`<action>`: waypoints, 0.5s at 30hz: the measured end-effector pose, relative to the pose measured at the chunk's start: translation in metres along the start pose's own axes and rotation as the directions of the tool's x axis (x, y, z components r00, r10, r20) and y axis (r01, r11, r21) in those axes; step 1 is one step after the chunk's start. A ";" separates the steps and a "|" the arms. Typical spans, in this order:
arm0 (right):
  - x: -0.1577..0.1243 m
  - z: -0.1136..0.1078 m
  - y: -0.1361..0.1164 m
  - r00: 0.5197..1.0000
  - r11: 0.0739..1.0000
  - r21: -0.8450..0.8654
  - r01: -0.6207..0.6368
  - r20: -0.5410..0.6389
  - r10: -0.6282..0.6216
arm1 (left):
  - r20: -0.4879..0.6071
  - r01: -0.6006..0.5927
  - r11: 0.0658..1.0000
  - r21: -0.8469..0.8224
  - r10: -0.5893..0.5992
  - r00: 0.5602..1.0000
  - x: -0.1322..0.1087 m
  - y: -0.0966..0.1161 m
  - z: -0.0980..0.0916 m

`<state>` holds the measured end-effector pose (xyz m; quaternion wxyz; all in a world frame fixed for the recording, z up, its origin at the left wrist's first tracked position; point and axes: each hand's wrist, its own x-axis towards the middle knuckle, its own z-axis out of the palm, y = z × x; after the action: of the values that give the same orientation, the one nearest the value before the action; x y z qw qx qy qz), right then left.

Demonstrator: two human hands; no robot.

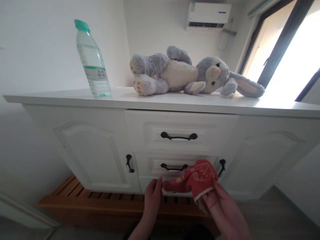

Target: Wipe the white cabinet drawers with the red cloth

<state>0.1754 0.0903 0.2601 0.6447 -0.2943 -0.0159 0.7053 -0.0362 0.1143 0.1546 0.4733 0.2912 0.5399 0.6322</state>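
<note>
A red sock [203,175] with pale patterning and a white-edged opening hangs in front of the cabinet drawers. My right hand [221,205] grips it near that opening, its thumb on the outside and some fingers hidden by the cloth. At the sock's narrow left end, my left hand [153,196] has thumb and forefinger pinched together on the tip. Between the two hands the fabric stretches roughly sideways, bunched toward the right.
A white cabinet [87,150] with black handles stands ahead. On its top are a water bottle [93,63] and a grey plush rabbit [180,73] lying on its side. A slatted wooden bench [100,208] is below. An air conditioner [209,16] hangs behind.
</note>
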 end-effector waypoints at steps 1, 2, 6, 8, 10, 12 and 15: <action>-0.005 0.011 -0.012 1.000 0.999 0.037 -0.014 -0.014 0.015 | 0.035 0.128 0.967 -0.221 -0.123 0.992 0.004 0.009 0.014; -0.009 0.021 -0.022 1.000 0.998 0.064 -0.016 -0.023 0.017 | 0.095 0.244 0.893 -0.378 -0.225 0.970 0.008 0.017 0.028; -0.020 0.062 -0.042 0.999 0.998 0.036 0.047 -0.015 -0.047 | 0.202 0.371 0.735 -0.568 -0.312 0.928 0.016 0.025 0.061; -0.026 0.083 -0.049 0.994 0.995 -0.010 0.101 0.035 -0.101 | 0.182 0.351 0.715 -0.605 -0.305 0.935 0.012 0.020 0.064; -0.032 0.107 -0.057 0.979 0.986 -0.029 0.166 0.127 -0.161 | 0.173 0.325 0.705 -0.630 -0.281 0.944 -0.001 0.013 0.058; -0.038 0.133 -0.064 0.947 0.973 -0.026 0.227 0.240 -0.215 | 0.180 0.324 0.704 -0.632 -0.273 0.945 -0.020 0.004 0.045; -0.041 0.170 -0.061 0.883 0.962 -0.053 0.266 0.415 -0.222 | 0.175 0.391 0.704 -0.593 -0.361 0.916 -0.058 -0.008 0.019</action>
<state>0.1563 0.1235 0.4412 0.6942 -0.1719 -0.2241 0.6621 0.0052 0.0689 0.1598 0.6730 0.0186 0.3403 0.6565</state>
